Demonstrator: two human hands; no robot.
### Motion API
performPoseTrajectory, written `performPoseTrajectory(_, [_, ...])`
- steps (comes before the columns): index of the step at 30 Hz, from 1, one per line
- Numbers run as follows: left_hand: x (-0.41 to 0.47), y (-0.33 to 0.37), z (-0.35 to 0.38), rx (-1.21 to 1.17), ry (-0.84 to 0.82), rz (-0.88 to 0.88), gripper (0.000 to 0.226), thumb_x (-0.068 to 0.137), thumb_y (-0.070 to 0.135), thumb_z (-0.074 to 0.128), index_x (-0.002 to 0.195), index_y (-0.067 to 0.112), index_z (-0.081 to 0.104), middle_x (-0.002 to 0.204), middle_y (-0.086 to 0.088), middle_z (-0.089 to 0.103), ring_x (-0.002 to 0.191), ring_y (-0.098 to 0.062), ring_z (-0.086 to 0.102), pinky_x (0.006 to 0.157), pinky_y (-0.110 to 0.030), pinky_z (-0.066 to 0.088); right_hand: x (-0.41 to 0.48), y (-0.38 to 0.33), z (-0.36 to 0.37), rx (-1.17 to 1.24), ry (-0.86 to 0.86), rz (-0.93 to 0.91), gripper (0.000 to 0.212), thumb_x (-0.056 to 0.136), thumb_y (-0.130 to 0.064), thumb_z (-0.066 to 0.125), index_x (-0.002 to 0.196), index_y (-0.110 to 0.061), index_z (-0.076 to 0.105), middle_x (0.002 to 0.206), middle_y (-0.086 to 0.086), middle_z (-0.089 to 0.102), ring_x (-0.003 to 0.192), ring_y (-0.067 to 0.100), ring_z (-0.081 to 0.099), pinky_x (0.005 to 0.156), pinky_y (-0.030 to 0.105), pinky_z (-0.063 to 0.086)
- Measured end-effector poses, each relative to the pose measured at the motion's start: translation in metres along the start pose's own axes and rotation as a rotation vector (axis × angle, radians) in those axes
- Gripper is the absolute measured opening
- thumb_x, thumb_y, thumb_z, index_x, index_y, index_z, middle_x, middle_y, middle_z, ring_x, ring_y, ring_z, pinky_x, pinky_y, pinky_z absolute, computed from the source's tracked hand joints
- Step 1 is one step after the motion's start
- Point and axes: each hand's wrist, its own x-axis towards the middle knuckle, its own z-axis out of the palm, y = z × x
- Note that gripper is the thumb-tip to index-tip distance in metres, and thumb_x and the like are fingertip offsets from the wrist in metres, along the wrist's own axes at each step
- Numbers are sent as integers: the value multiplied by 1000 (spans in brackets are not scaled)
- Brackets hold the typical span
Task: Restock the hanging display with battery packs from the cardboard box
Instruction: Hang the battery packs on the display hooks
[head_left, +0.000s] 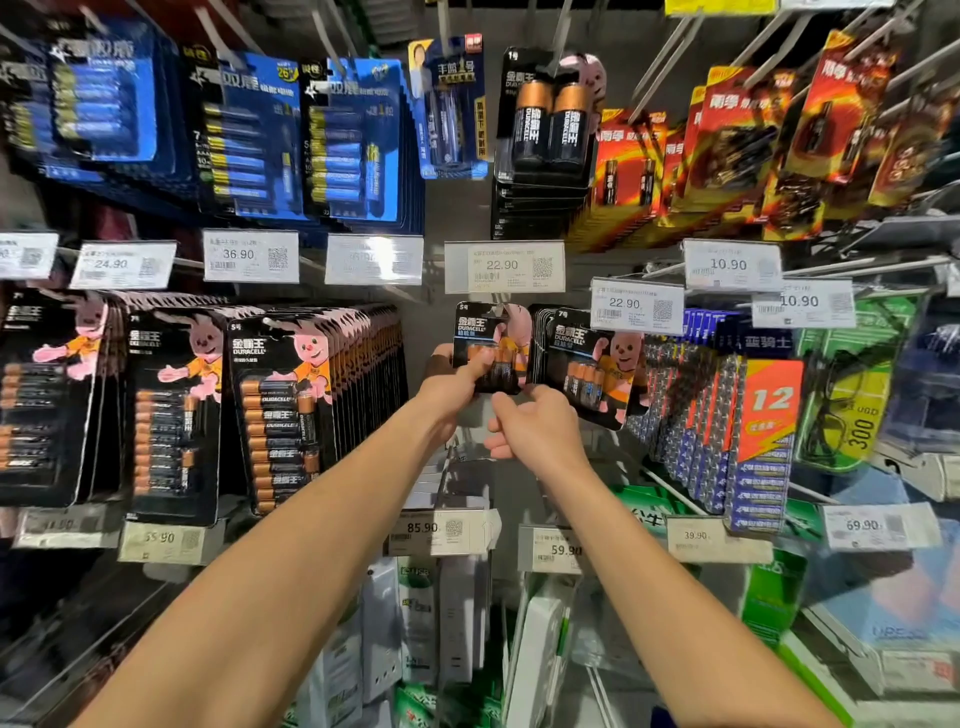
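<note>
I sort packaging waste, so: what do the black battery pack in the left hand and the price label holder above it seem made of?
Black battery pack, in the left hand: printed card, apparently with a clear plastic blister, since the cells show glare. Price label holder: probably glossy clear plastic over paper; it reflects light.

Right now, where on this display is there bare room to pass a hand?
Bare grey panel shows between blue packs and black two-cell packs, and below the held pack. Duracell rows left and red packs right are crowded.
</note>
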Motion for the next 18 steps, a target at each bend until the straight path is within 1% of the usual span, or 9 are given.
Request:
performPoseTrajectory(2, [3, -1, 2, -24, -33, -9, 24, 90, 31, 74, 106, 21, 58, 116, -15, 71, 112, -32, 67, 102, -53, 53, 0, 2, -1, -13, -13, 6, 55, 100, -20, 57, 149, -5, 37, 91, 12, 76, 61, 16, 72, 54, 23, 57])
performPoseTrajectory(4, [7, -4, 3, -43, -41, -24, 29, 90, 30, 74, 112, 18, 59, 117, -15, 71, 112, -32, 68, 102, -55, 52, 0, 5, -2, -6, -31, 5, 66, 100, -19, 57, 156, -5, 26, 90, 10, 76, 61, 15, 72, 54, 22, 55])
performPoseTrajectory(5, [7, -3, 4, -55, -46, -30, 28, 92, 28, 72, 114, 17, 59, 117, -15, 71, 112, -33, 68, 102, -55, 52, -1, 7, -3, 1, -40, 2, 68, 99, -19, 58, 157, -5, 24, 88, 10, 75, 61, 14, 72, 55, 23, 56])
performPoseTrajectory(8, [3, 1, 3, -75, -78, -49, 20, 97, 23, 68, 114, 15, 58, 119, -16, 70, 113, -32, 67, 101, -48, 54, -1, 12, -6, 13, -51, -4, 63, 99, -19, 59, 154, -7, 30, 85, 9, 74, 61, 16, 72, 59, 28, 59])
performPoseTrajectory(11, [-2, 4, 3, -107, -103, -42, 21, 99, 20, 65, 117, 13, 58, 113, -11, 70, 103, -24, 66, 91, -39, 54, -4, 17, -7, 20, -51, -3, 54, 98, -16, 59, 147, -8, 39, 84, 10, 72, 62, 20, 72, 61, 33, 61])
performPoseTrajectory(13, [-4, 6, 3, -131, -100, -55, 14, 97, 17, 67, 110, 15, 61, 108, -6, 71, 100, -20, 65, 88, -36, 52, -5, 20, -7, 24, -53, 3, 49, 97, -14, 59, 142, -11, 43, 86, 11, 72, 61, 19, 72, 62, 34, 62])
performPoseTrajectory(15, [-6, 6, 3, -157, -89, -73, 10, 93, 11, 68, 100, 17, 65, 103, -3, 73, 103, -20, 64, 89, -37, 50, -7, 22, -6, 40, -61, 10, 43, 97, -13, 60, 137, -12, 45, 84, 10, 71, 60, 19, 71, 63, 36, 62])
performPoseTrajectory(18, [-9, 8, 5, -173, -69, -91, 12, 91, 10, 68, 92, 21, 65, 96, 3, 72, 102, -16, 61, 92, -37, 45, -9, 25, -5, 34, -68, 16, 37, 97, -14, 60, 132, -15, 47, 84, 8, 72, 61, 19, 72, 64, 35, 62])
